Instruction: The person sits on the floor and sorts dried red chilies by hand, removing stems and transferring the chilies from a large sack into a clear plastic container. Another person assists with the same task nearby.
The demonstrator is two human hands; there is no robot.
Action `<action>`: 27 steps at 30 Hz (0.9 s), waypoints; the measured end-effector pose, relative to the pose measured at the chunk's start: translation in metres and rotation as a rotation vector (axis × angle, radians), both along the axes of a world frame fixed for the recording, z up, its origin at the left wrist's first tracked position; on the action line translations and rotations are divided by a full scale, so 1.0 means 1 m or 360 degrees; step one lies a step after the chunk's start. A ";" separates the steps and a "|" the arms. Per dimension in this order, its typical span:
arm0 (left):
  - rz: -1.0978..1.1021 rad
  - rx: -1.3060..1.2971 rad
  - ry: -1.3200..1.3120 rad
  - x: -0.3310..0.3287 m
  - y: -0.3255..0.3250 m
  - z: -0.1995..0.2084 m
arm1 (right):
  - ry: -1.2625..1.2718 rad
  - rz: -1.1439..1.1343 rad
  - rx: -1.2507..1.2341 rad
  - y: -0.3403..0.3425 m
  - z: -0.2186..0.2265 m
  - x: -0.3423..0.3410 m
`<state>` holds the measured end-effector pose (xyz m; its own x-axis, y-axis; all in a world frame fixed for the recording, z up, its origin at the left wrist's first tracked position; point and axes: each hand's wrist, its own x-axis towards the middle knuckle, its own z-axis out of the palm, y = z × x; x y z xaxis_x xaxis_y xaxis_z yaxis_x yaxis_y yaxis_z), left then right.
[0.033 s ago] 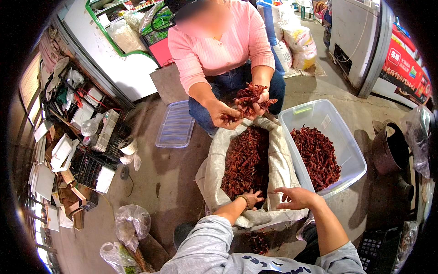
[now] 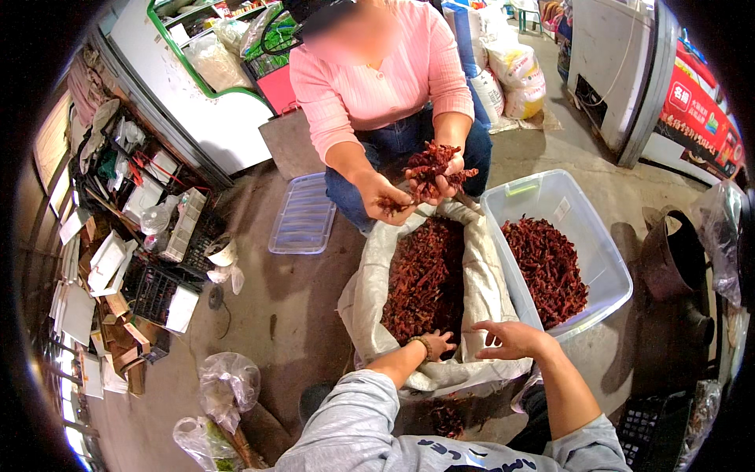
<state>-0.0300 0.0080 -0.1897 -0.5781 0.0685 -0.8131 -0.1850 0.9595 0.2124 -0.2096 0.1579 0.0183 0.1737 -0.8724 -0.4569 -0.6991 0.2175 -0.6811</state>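
An open white woven sack (image 2: 363, 295) with its rim rolled down stands in front of me, filled with dried red chillies (image 2: 425, 271). My left hand (image 2: 436, 344), a bracelet at its wrist, reaches over the near rim and rests on the chillies with its fingers apart. Over the sack's right near rim hovers my right hand (image 2: 510, 341), fingers spread and nothing in them. Against the sack's right side is a clear plastic tub (image 2: 605, 267), partly filled with more dried chillies (image 2: 544, 271). Across from me, a person in pink holds a bunch of chillies (image 2: 434, 169) in both hands above the sack.
A clear lid (image 2: 302, 214) lies on the floor left of the person. A dark metal bucket (image 2: 672, 256) stands at the right. Plastic bags (image 2: 228, 385) sit at lower left, crates and boxes (image 2: 149, 295) clutter the left side, and full sacks (image 2: 515, 75) stand behind.
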 end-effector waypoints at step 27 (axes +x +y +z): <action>0.0543 0.0244 0.0180 0.060 -0.028 -0.073 | 0.0034 0.0065 -0.0069 -0.004 -0.011 0.013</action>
<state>0.0300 -0.0195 -0.2622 -0.6738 -0.0275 -0.7384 -0.4553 0.8025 0.3856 -0.1964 0.1540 0.0075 0.2002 -0.8838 -0.4230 -0.7211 0.1593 -0.6742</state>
